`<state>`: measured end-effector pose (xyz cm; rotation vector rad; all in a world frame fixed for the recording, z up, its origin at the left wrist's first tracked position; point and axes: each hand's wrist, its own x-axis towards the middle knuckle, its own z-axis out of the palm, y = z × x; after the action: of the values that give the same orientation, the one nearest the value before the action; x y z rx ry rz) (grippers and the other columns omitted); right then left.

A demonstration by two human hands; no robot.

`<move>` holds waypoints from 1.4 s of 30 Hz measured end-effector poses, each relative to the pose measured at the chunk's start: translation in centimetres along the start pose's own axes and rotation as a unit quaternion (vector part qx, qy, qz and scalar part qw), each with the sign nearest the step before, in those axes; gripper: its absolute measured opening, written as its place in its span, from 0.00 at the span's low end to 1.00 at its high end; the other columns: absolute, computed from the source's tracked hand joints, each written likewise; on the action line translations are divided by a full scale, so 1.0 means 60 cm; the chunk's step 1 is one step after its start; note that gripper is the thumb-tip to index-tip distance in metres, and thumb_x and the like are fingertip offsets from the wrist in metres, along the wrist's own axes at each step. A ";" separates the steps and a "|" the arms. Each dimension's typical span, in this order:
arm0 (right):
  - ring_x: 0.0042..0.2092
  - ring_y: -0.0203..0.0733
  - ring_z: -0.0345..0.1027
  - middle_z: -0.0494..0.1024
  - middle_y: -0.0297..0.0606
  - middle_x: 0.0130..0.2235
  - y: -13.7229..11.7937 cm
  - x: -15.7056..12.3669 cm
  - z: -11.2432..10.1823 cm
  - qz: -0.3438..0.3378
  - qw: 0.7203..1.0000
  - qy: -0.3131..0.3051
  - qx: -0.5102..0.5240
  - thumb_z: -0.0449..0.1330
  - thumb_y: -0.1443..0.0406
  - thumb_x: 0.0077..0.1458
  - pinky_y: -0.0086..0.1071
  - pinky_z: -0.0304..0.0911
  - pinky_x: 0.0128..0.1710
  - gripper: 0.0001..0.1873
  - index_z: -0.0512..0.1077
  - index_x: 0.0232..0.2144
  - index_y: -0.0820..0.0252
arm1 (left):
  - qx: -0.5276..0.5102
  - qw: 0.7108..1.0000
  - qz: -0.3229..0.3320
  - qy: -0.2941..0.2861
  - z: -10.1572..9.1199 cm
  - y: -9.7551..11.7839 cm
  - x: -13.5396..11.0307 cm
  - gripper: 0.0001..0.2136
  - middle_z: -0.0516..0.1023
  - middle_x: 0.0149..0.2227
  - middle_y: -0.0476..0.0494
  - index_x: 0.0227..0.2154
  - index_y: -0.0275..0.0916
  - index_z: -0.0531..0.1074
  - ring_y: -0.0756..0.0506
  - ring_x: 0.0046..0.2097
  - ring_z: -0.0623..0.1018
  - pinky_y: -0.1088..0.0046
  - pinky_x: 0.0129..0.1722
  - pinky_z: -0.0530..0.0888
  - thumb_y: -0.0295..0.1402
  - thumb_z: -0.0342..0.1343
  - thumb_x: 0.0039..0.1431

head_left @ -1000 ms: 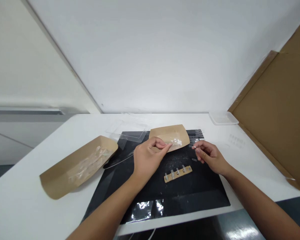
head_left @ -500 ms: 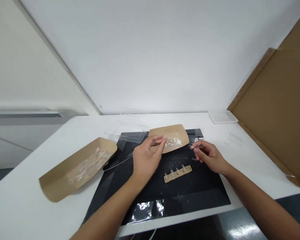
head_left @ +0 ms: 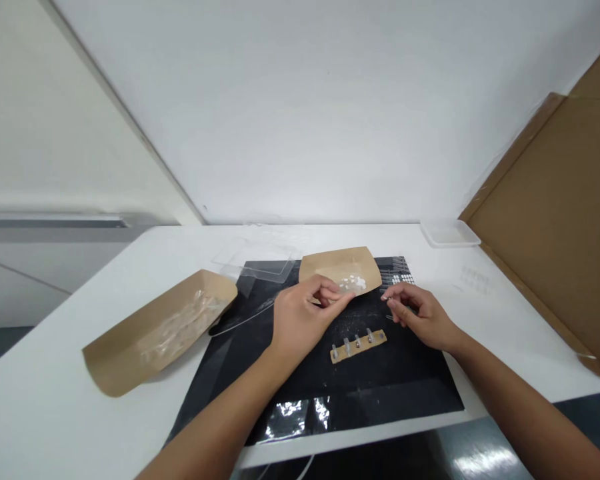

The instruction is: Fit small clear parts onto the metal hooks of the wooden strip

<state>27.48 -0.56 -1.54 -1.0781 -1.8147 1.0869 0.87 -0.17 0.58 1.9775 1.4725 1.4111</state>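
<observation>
My left hand (head_left: 305,317) is at the front edge of a small cardboard tray (head_left: 325,261). Its thumb and forefinger are pinched together; whether a tiny piece is between them I cannot make out. Small white pieces (head_left: 354,283) lie in that tray. To the right, my right hand (head_left: 423,317) is closed in a pinch above the black mat, with something tiny at its fingertips, too small to name. Below and between the hands lies a cardboard strip (head_left: 359,347) with several small clear tubes standing in it.
A black mat (head_left: 380,393) covers part of the white table (head_left: 40,407). At left stands a long cardboard tray (head_left: 115,353) holding clear plastic pieces. Rows of white dots (head_left: 404,279) show at the mat's far right. Behind are a clear container (head_left: 450,233) and a large cardboard box (head_left: 555,220).
My left hand has moved right and slightly down, from over the small tray to its front edge. The right hand stays nearly in place, still pinched. The whole view has shifted slightly.
</observation>
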 end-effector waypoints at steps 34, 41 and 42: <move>0.28 0.37 0.70 0.82 0.35 0.32 -0.009 -0.007 0.007 -0.061 0.993 -0.014 -0.104 0.64 0.64 0.62 0.31 0.63 0.27 0.04 0.77 0.40 0.55 | 0.062 0.996 0.036 0.056 -0.012 -0.045 0.024 0.05 0.89 0.39 0.49 0.39 0.45 0.84 0.44 0.36 0.88 0.68 0.39 0.85 0.37 0.66 0.65; 0.29 0.36 0.71 0.84 0.32 0.34 -0.007 -0.006 0.008 -0.036 0.993 -0.039 -0.101 0.63 0.69 0.57 0.28 0.62 0.27 0.09 0.74 0.42 0.53 | 0.063 0.995 0.059 0.054 -0.014 -0.047 0.029 0.09 0.87 0.51 0.48 0.46 0.46 0.84 0.43 0.46 0.87 0.69 0.34 0.84 0.35 0.61 0.68; 0.29 0.35 0.72 0.85 0.32 0.35 -0.007 -0.006 0.008 -0.035 0.994 -0.045 -0.098 0.63 0.69 0.57 0.28 0.63 0.27 0.10 0.73 0.42 0.53 | 0.061 0.995 0.066 0.048 -0.014 -0.047 0.029 0.07 0.88 0.48 0.47 0.43 0.46 0.84 0.43 0.44 0.87 0.69 0.34 0.83 0.35 0.61 0.68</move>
<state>27.07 -1.14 -1.37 -1.0855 -2.0499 0.9440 -1.39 2.29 -0.10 2.1444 1.5277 1.5227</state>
